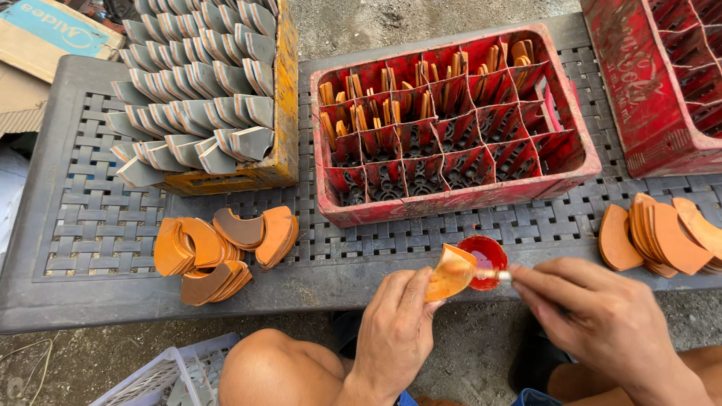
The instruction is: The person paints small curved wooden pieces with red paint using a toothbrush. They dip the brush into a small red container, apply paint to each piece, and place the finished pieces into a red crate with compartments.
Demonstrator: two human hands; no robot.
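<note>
My left hand (395, 327) holds a curved orange piece (450, 272), rolled into a cone shape, at the table's front edge. My right hand (602, 316) grips a small brush (498, 276) whose tip touches the piece, just over a small round dish of red liquid (485, 256). A red divided crate (451, 120) stands behind the dish. Orange rolled pieces stand in its far compartments, and its near ones hold none.
A yellow crate (284, 98) full of grey rolled cones stands at the back left. Stacks of flat curved orange pieces lie at the front left (218, 252) and at the right (665, 237). Another red crate (662, 75) sits at the far right. My bare knee (278, 372) is below the grey woven-pattern table (83, 210).
</note>
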